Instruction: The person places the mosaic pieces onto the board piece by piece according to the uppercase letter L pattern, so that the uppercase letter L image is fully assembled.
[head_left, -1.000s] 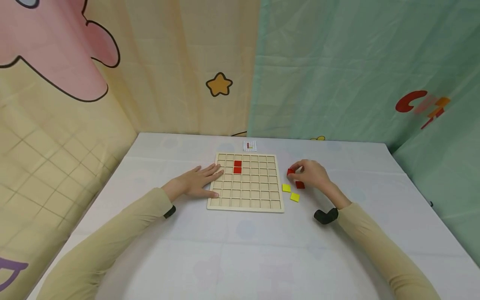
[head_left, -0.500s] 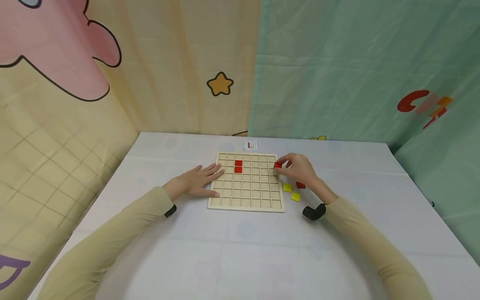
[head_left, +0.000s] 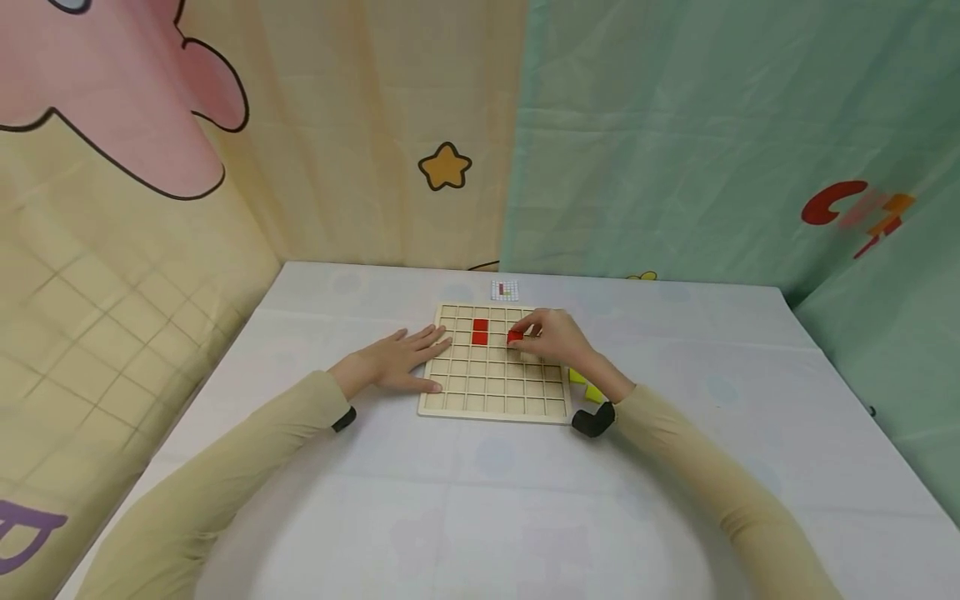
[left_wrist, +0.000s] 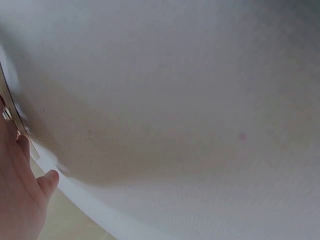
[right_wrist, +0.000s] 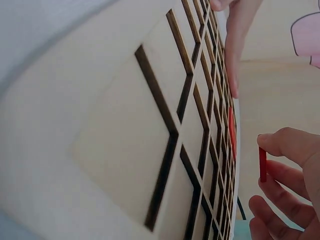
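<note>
A pale wooden grid board (head_left: 495, 392) lies flat on the table. Two red square tiles (head_left: 480, 332) sit in neighbouring cells, one behind the other, in its upper left part. My left hand (head_left: 393, 362) rests with spread fingers on the board's left edge; the left wrist view catches only part of this hand (left_wrist: 22, 195). Above the board, right of the two tiles, my right hand (head_left: 558, 337) pinches another red tile (head_left: 514, 337) between thumb and fingers. The right wrist view shows that held tile (right_wrist: 262, 165) edge-on, apart from the board.
Yellow tiles (head_left: 594, 394) lie on the table right of the board, partly covered by the right wrist. A small printed grid card (head_left: 505, 290) lies behind the board. The white-covered table (head_left: 465, 517) ends at hanging curtains (head_left: 637, 167).
My right hand has carried a red tile leftward from the table at the right to above the board. The left hand stays on the board's edge.
</note>
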